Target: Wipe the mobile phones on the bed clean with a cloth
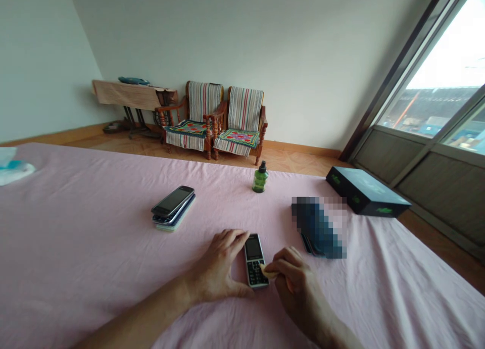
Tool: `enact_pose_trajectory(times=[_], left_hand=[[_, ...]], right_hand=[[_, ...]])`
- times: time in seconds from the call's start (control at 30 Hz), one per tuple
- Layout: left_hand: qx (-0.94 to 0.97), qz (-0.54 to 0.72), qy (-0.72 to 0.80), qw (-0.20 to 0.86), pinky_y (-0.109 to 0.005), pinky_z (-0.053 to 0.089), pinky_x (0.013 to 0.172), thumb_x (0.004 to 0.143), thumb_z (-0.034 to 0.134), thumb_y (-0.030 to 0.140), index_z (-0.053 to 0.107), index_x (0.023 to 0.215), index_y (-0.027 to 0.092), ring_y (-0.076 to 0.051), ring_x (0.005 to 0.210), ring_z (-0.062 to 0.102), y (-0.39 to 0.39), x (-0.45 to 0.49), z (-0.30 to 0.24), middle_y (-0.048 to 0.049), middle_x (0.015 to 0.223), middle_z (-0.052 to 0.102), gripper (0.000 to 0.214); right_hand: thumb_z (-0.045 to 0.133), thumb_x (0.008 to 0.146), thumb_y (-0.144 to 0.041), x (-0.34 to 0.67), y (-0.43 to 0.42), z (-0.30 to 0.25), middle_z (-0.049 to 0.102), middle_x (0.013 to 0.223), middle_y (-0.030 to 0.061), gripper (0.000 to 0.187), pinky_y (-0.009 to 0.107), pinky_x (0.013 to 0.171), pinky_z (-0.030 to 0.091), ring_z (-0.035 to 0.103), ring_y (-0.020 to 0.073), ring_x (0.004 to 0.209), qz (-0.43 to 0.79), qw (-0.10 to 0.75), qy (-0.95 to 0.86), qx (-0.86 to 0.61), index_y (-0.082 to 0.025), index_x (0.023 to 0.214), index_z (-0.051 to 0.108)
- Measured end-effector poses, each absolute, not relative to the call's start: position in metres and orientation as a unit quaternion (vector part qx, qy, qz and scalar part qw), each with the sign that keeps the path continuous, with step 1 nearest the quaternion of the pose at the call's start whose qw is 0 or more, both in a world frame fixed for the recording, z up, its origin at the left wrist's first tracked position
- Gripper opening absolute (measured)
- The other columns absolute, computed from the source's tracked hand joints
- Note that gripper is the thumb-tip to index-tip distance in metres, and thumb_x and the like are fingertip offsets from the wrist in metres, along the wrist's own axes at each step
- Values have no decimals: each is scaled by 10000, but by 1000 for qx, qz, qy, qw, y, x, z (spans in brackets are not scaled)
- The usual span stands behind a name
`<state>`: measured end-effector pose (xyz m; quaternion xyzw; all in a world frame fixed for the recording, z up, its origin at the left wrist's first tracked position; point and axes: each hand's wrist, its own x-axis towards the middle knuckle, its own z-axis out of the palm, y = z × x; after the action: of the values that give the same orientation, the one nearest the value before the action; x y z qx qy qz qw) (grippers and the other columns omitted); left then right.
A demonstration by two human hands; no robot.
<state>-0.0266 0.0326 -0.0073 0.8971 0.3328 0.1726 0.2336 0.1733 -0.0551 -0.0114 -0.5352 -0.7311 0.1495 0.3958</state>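
A keypad mobile phone (254, 253) lies face up on the pink cloth, its screen end pointing away from me. My left hand (217, 268) grips it from the left, with fingertips at its upper corner and the thumb by its lower end. In my right hand (297, 286) is a small, pale yellow, soft-looking piece (268, 272), perhaps cloth or sponge, pinched in closed fingers. Its tip touches the right side of the phone's keys. Most of that piece is hidden inside the hand.
Stacked phones (174, 205) lie to the left. A green spray bottle (259, 178) stands beyond my hands. On the right are a pixelated dark pile (318, 228) and a black box (366, 190). Two wooden chairs (242, 116) stand by the wall.
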Motion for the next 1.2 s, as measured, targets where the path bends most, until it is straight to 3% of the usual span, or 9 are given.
enact_pose_trajectory(times=[0.27, 0.53, 0.73, 1.03, 1.2], left_hand=[[893, 179, 334, 240, -478, 332, 1040, 527, 831, 535, 393, 1395, 239, -340, 1219, 423, 32, -26, -6, -112, 1352, 458, 1017], [895, 187, 331, 233, -456, 351, 1036, 529, 836, 494, 419, 1367, 212, -333, 1198, 447, 31, -23, -5, -116, 1325, 477, 978], [901, 197, 320, 216, -447, 350, 1027, 618, 764, 345, 411, 1354, 232, -323, 1185, 460, 30, -23, -6, -106, 1309, 486, 825], [895, 183, 332, 235, -473, 330, 1036, 517, 828, 542, 387, 1393, 246, -342, 1212, 430, 31, -25, -6, -107, 1348, 461, 1024], [896, 193, 325, 233, -463, 343, 1028, 561, 821, 504, 393, 1387, 252, -329, 1200, 441, 32, -26, -8, -95, 1333, 474, 964]], right_hand=[[476, 761, 63, 159, -59, -12, 578, 826, 42, 331, 277, 667, 411, 528, 171, 786, 148, 361, -755, -528, -193, 836, 674], [478, 754, 34, 147, -57, -13, 567, 824, 42, 305, 297, 674, 398, 497, 185, 785, 115, 341, -770, -526, -207, 816, 653], [496, 773, 29, 138, -54, -13, 592, 866, 48, 298, 303, 691, 397, 502, 192, 820, 134, 336, -778, -513, -207, 851, 661], [512, 800, 9, 156, -54, -8, 586, 751, 35, 275, 280, 647, 370, 517, 167, 748, 141, 355, -736, -559, -192, 696, 668], [511, 782, 3, 158, -55, -6, 569, 716, 34, 262, 279, 622, 360, 511, 163, 712, 122, 359, -727, -573, -181, 637, 628]])
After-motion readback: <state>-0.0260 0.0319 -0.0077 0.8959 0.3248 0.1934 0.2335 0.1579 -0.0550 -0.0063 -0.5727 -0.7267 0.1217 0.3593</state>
